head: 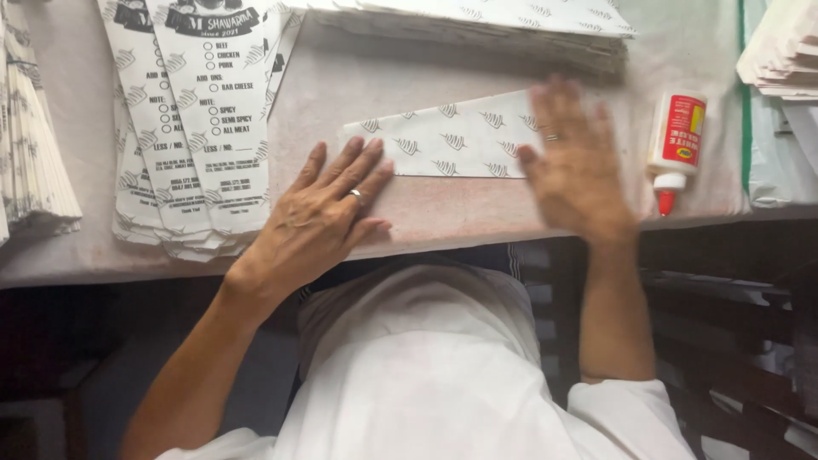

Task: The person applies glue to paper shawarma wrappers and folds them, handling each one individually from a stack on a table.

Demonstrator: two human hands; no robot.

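Under both hands, on the table (477, 217), lies a folded paper bag (452, 136), flat and printed with small leaf marks. The left hand (319, 213) presses its near left corner, fingers spread flat, gripping nothing. The right hand (575, 166), blurred, lies open-palmed over the bag's right end. The paper looks light, thin and easily creased, best taken by an edge. Right of that hand stands 1 glue bottle (675, 145); beyond the left, printed sheets (200, 119); farthest, a paper stack (511, 30).
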